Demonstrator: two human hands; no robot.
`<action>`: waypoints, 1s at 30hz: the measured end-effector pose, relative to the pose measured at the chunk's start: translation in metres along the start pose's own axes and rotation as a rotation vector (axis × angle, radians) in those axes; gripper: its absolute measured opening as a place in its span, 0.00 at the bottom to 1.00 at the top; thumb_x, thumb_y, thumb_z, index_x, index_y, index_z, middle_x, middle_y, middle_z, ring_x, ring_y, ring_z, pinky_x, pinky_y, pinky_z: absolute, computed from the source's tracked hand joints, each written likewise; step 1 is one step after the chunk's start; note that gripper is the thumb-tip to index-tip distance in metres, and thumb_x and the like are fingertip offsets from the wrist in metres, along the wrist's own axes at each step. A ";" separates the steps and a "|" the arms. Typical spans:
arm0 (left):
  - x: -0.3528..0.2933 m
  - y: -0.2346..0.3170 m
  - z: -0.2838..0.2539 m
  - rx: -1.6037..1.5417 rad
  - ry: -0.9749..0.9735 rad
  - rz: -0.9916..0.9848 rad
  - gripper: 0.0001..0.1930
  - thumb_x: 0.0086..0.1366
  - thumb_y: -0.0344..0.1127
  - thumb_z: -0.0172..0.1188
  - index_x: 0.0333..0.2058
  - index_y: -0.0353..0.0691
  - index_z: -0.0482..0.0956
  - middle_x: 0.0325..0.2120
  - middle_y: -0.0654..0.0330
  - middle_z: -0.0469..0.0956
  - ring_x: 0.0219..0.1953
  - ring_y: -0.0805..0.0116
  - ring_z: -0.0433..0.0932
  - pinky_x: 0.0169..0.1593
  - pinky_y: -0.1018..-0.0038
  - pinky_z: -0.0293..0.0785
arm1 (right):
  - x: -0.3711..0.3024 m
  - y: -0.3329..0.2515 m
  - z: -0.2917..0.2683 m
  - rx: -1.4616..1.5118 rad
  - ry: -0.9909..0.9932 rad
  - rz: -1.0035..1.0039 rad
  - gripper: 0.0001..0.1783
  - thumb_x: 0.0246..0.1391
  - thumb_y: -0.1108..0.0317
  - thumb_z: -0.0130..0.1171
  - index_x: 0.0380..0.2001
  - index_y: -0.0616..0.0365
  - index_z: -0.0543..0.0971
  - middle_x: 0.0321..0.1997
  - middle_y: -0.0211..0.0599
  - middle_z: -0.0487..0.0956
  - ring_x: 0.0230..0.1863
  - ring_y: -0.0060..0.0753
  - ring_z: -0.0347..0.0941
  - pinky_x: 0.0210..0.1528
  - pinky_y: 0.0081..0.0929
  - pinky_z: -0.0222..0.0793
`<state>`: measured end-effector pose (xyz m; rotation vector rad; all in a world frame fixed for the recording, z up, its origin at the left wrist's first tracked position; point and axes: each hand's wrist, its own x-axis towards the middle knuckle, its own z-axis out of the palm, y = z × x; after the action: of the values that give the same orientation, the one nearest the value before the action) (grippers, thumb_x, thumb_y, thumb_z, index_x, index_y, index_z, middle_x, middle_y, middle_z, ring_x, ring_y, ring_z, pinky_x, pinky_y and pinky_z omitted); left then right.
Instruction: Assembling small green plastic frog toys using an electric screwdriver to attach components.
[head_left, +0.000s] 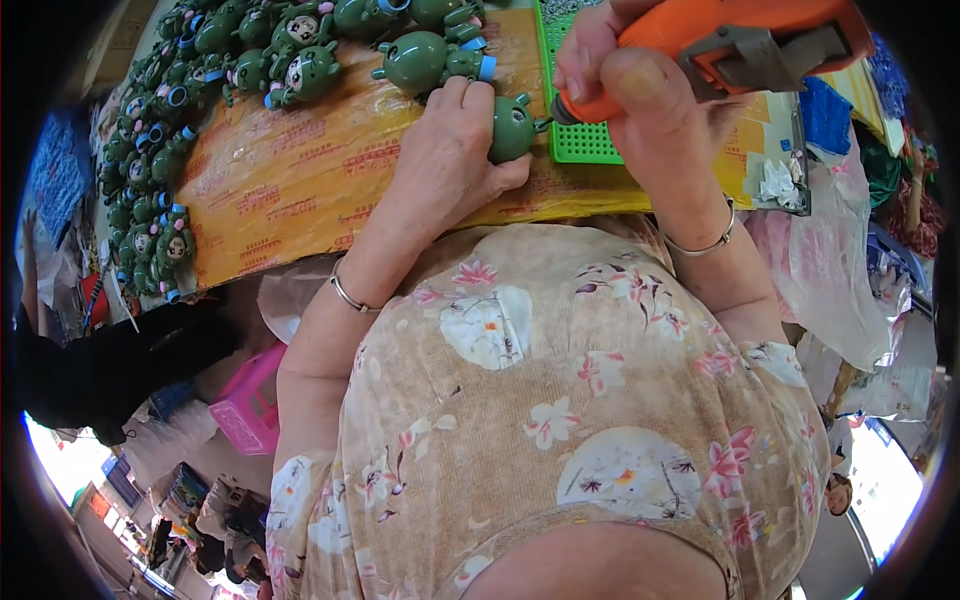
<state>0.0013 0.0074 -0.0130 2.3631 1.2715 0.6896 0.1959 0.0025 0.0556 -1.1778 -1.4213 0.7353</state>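
My left hand [445,150] is closed around a glossy dark green toy figure [512,130], pressing it to the work surface. Its rounded body shows past my thumb, and the rest is under my fingers. In my right hand [655,115] is an orange power screwdriver [655,28] with a black nose and a metal hook clip. The driver lies nearly level, its bit meeting the toy's right end; whether a screw is there is too small to tell. Just beyond my left hand lies another green figure [415,62] with a light blue ring at its end.
Several green figures [160,165] crowd the table's left and far side. A bright green perforated tray [585,150] sits under the screwdriver. Yellow-brown taped sheeting [290,190] covers the table. Crumpled white scraps [778,183] lie at the right corner, and a pink plastic crate [247,405] stands below left.
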 end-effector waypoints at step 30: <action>-0.017 0.002 -0.024 -0.077 -0.085 -0.085 0.29 0.42 0.38 0.78 0.43 0.37 0.76 0.43 0.47 0.71 0.46 0.44 0.73 0.49 0.51 0.75 | 0.009 0.028 -0.029 0.781 -0.189 -0.211 0.25 0.55 0.58 0.69 0.52 0.56 0.72 0.32 0.35 0.75 0.31 0.33 0.72 0.35 0.35 0.71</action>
<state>-0.0195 -0.0062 0.0034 2.2383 1.2778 0.5941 0.2321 0.0142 0.0397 -0.3553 -1.2010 1.1310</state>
